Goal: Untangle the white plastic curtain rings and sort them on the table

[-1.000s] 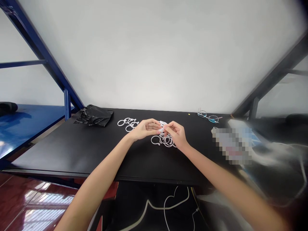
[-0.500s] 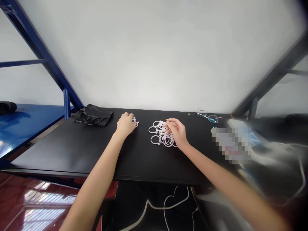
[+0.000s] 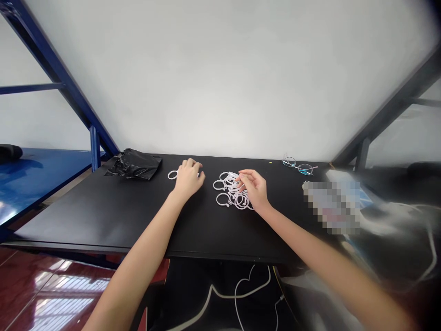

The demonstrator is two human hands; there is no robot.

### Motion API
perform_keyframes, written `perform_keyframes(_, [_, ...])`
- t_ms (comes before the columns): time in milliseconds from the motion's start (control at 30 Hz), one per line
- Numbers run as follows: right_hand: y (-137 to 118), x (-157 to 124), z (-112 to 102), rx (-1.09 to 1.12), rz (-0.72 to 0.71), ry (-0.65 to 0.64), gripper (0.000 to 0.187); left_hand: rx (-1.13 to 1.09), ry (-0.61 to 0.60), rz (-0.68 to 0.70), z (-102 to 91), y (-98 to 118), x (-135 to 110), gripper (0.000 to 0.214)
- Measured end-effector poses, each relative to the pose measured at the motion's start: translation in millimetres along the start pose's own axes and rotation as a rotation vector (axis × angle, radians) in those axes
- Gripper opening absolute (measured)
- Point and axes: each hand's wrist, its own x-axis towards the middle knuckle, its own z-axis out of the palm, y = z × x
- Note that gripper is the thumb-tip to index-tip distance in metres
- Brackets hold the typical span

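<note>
My left hand (image 3: 188,179) is over the middle of the black table, its fingers bent downward and the thumb apart from them. A white ring (image 3: 172,174) shows at its left side, and a bit of white peeks out by the fingers; the rest beneath the palm is hidden. To the right lies a loose pile of thin white rings (image 3: 223,199) with small knobbed ends. My right hand (image 3: 254,186) rests at the pile's right edge, thumb and fingertips pinched together at a white ring and covering part of the pile.
A crumpled black plastic bag (image 3: 138,164) lies at the back left of the black table (image 3: 113,216). Eyeglasses (image 3: 305,169) sit at the back right. A blurred, pixelated package (image 3: 332,207) is nearer on the right. White cables (image 3: 237,296) hang below the front edge.
My left hand has shifted to the right, uncovering a white ring on its left, and its thumb stands further out. My right hand has stayed almost still at the pile.
</note>
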Motion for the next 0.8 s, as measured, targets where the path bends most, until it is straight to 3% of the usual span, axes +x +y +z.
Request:
perform_keyframes(133, [1, -1, 0, -0.016, -0.011, 0.000, 0.027, -0.132, -0.101, 0.172, 16.2, 23, -5, 0.019])
perform_keyframes(300, [1, 0, 0, -0.055, -0.027, -0.008, 0.025, -0.260, -0.152, 0.153, 30.4, 25, -5, 0.013])
perform_keyframes(500, [2, -2, -1, -0.157, -0.083, -0.040, 0.024, -0.485, -0.193, 0.107, 18.7, 10, 1, 0.010])
perform_keyframes(667, [-2, -11, 4, -0.296, -0.165, -0.150, 0.027, -0.673, -0.184, 0.068, 7.3, 22, -3, 0.011])
perform_keyframes(800, [-3, -13, 5, -0.332, -0.204, -0.146, 0.021, -0.757, -0.174, 0.097, 7.9, 33, -8, 0.012])
